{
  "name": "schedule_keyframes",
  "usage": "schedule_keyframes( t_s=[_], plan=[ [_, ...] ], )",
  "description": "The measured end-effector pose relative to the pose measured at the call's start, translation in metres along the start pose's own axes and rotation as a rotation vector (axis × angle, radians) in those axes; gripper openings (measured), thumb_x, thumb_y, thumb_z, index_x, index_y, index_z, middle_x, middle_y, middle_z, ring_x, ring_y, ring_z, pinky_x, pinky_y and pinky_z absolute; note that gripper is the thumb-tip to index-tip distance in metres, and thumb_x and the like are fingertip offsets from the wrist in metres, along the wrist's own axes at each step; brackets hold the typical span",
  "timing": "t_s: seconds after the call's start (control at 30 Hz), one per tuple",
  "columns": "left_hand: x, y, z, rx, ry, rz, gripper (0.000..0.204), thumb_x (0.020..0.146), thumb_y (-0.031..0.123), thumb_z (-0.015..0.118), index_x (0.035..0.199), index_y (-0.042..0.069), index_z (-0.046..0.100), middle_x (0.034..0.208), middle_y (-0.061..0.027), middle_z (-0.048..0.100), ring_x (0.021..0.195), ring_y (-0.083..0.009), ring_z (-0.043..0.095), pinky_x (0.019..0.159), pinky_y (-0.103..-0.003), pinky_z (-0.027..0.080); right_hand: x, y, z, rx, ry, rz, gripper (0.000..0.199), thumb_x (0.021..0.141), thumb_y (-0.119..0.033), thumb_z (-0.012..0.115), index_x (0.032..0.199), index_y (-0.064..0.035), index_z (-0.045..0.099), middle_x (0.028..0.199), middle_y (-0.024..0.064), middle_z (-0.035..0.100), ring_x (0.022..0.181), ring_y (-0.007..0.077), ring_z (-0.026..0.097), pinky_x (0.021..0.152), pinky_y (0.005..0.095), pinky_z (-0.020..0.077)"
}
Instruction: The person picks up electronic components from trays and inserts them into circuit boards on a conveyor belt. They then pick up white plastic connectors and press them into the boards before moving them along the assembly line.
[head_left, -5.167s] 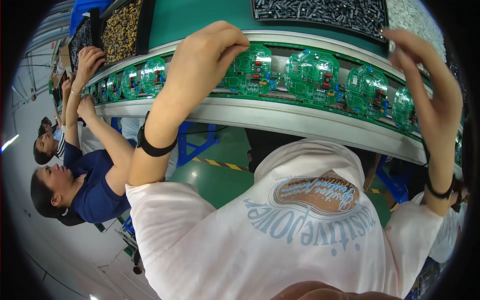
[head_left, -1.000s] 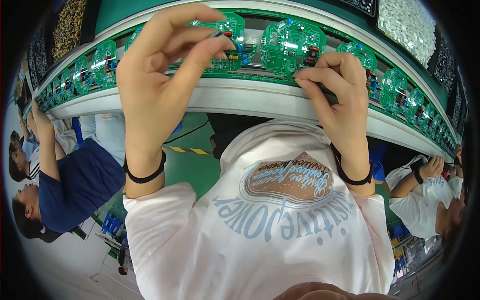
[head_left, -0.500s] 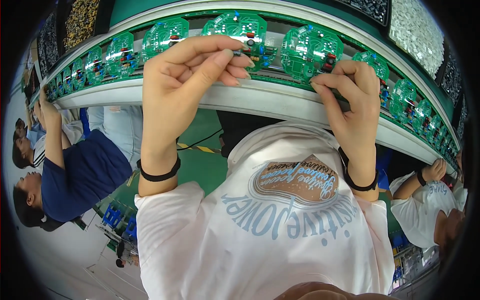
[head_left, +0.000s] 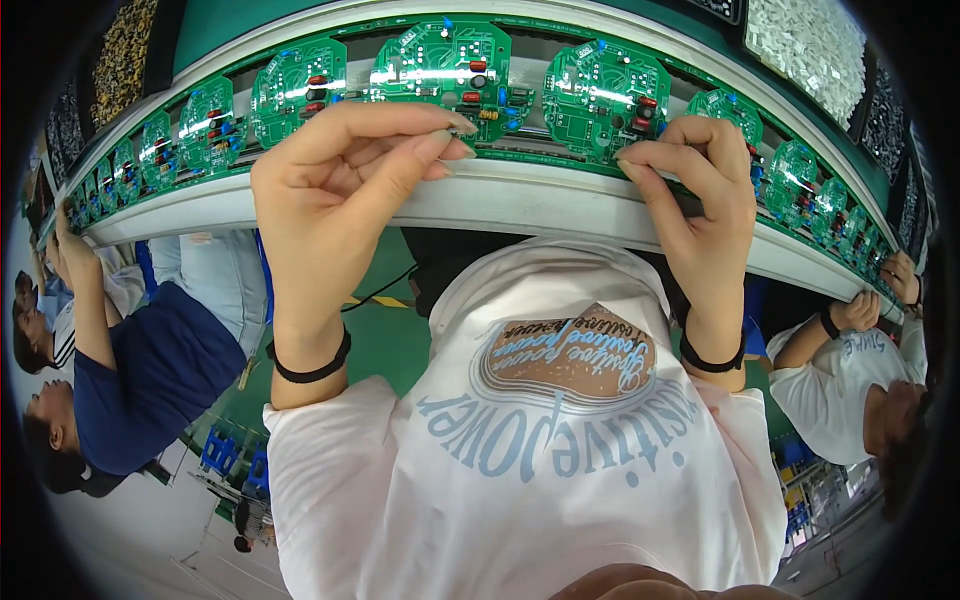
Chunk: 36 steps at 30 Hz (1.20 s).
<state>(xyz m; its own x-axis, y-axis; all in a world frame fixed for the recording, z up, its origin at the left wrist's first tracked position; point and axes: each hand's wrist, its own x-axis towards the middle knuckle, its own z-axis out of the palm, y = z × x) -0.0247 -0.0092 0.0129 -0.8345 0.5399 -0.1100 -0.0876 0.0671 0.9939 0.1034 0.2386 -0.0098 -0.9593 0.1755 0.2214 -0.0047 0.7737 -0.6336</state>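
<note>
Two hands raised at a curved row of round green circuit boards [head_left: 445,62] on a pale conveyor ledge [head_left: 520,195], each board studded with red, blue and black parts. Left hand [head_left: 345,185] with thumb and fingertips pinched just below the nearest board, grip clenched on something too small to make out. Right hand [head_left: 700,200] with fingers curled on the ledge edge beside the next board [head_left: 605,92], grip closed there, held thing not discernible. Trays of small parts above: white pieces [head_left: 810,45] upper right, brownish pieces [head_left: 125,55] upper left, both cut by the rim. Co-workers' hands [head_left: 865,310] far right, partly hidden.
</note>
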Motion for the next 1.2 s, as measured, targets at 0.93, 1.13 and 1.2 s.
schedule_keyframes(
  t_s=[0.93,1.13,1.2],
  plan=[
    [-0.01,-0.008,0.004,-0.037,0.065,-0.002,0.018,0.095,-0.006,0.069,0.112,-0.009,0.07,0.102,-0.0159,0.075,0.089,-0.0193,0.074,0.078,-0.027,0.06,0.001,-0.004,0.005,-0.018,0.009,0.01,0.016,0.077,-0.003,0.082,0.091,-0.0065,0.076,0.093,0.0042,0.059,0.09,0.0216,0.056,0.081,0.0338,0.0415],
    [-0.011,-0.007,0.006,-0.084,0.08,-0.043,0.017,0.095,-0.005,0.069,0.112,-0.009,0.07,0.099,-0.0159,0.075,0.087,-0.0195,0.075,0.077,-0.027,0.061,-0.001,-0.004,0.005,-0.01,0.02,0.002,0.016,0.077,-0.003,0.081,0.091,-0.0065,0.076,0.093,0.0042,0.059,0.089,0.0215,0.056,0.081,0.0336,0.0411],
    [-0.01,-0.006,0.005,-0.095,0.071,-0.069,0.017,0.095,-0.006,0.069,0.111,-0.009,0.07,0.097,-0.0158,0.075,0.086,-0.0196,0.075,0.076,-0.028,0.061,0.0,-0.005,0.005,-0.01,0.023,0.001,0.015,0.077,-0.002,0.081,0.091,-0.0066,0.076,0.093,0.0042,0.059,0.089,0.0215,0.055,0.08,0.0336,0.0408]
  ],
)
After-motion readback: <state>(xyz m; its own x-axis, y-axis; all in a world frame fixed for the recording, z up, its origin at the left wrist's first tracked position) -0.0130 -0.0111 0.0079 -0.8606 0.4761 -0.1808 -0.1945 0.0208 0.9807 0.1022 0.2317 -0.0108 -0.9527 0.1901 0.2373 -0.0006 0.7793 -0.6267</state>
